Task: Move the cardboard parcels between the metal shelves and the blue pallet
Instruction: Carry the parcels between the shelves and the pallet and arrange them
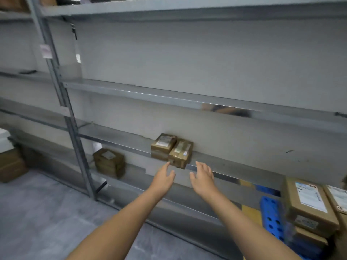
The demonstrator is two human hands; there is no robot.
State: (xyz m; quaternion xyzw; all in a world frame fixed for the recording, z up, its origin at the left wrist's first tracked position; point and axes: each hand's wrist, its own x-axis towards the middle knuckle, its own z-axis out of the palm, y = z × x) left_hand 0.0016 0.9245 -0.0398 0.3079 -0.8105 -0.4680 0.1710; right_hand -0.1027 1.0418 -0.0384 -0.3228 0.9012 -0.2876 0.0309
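Metal shelves [131, 94]: grey steel racking, several tiers, mostly bare. Two small cardboard parcels [171, 150] on a middle tier, brown, taped, white labels on top, side by side and touching, the right one at the front edge of that tier. Stacked parcel pile [109, 162] on the tier below, to their left. Blue pallet [272, 216]: perforated plastic, right of the shelves, carrying larger labelled parcels [308, 203] stacked upon it.
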